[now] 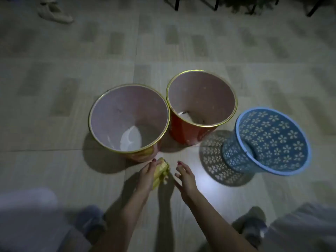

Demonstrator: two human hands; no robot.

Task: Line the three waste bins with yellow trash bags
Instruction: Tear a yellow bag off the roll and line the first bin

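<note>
On the pale tiled floor point(54, 88), seen dimly from the head camera, three round waste bins stand in a loose row in front of the person; the left red bin with a gold rim and a pinkish inner wall point(127, 110) stands upright and unlined, with something pale lying at its bottom; the middle red bin of the same make point(200, 95) stands just beside it, their rims about touching, also unlined, with a pale scrap at its base; the blue plastic bin pierced with a flower pattern point(272, 139) stands apart at the right, its mouth turned towards the right in this wide view, casting a dotted shadow on the floor. Nearer the camera, below the left bin, the left hand point(147, 177) has its fingers closed around a folded bundle of yellow trash bags point(161, 171), which is not yet in any bin; the right hand point(185, 180) hovers just beside the bundle, fingers spread apart and holding nothing; two grey slippers point(89, 222) show at the bottom edge, and dark furniture legs point(177, 4) along the top.
</note>
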